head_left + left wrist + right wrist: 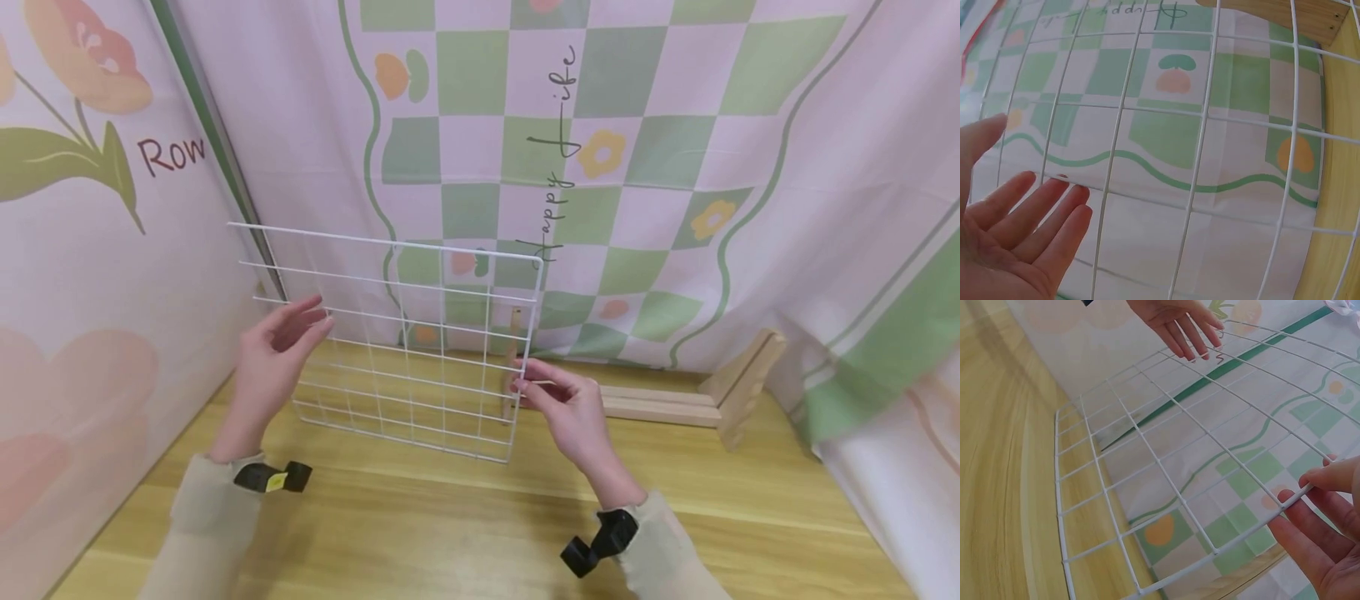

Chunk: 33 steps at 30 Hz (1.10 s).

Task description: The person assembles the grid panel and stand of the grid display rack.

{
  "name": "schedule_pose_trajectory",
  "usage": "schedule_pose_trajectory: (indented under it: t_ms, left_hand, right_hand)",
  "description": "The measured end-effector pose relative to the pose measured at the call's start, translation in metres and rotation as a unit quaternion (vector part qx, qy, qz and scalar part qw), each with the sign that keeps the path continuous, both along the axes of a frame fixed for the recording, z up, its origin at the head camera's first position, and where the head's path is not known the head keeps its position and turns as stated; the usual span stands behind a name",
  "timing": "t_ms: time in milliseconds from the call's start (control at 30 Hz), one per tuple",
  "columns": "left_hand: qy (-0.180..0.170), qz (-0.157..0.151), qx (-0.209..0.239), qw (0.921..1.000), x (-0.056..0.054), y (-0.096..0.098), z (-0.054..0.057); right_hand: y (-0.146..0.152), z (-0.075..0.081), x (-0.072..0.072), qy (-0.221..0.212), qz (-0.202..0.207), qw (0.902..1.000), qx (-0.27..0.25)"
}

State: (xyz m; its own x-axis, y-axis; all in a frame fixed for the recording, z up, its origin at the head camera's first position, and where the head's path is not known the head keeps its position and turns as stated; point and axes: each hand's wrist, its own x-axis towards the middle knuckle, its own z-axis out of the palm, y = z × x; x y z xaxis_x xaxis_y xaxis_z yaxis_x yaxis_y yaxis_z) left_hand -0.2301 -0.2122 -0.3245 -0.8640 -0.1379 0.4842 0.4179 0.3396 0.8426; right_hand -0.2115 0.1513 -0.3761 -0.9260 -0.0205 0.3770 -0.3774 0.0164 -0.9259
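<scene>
A white wire grid panel (405, 320) stands tilted upright above the wooden table. My right hand (570, 408) pinches its right edge wire between thumb and fingers, as the right wrist view also shows. My left hand (273, 354) is at the panel's left side, thumb and fingers apart. In the left wrist view its fingers (1063, 219) are nearly straight beside the wires and close around none of them. Whether the fingertips touch the wire, I cannot tell.
Behind the panel on the table (420, 533) lies a light wooden stand (660, 404) with a long bar and upright end pieces, its left part seen past the wires. A checked curtain (472, 75) hangs at the back, and a flower-print cloth (82, 275) closes off the left.
</scene>
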Motion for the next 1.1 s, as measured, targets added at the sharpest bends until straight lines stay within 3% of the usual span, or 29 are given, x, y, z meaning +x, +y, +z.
schedule_pose_trajectory:
  t_ms: [267,400,500,667,1100]
  left_hand:
    - [0.0,-0.007,0.082,0.9966,-0.005,0.004,0.002]
    - [0.002,-0.005,0.134,0.991,-0.005,0.003,0.003]
    - [0.001,-0.023,0.169,0.9853,-0.005,0.001,0.004]
    - [-0.001,-0.053,0.189,0.9806,-0.007,-0.005,0.003]
    - [-0.032,-0.066,0.188,0.9795,-0.01,-0.01,0.002]
  right_hand:
    - [-0.002,0.0,0.002,0.006,-0.004,1.0,-0.004]
    - [-0.004,-0.001,0.003,0.0,0.001,0.9999,-0.012]
    - [-0.005,-0.001,0.004,-0.005,0.002,0.9999,-0.013]
    - [-0.005,-0.001,0.005,0.003,-0.001,1.0,-0.008]
    - [-0.003,-0.001,0.005,0.005,0.004,1.0,0.007]
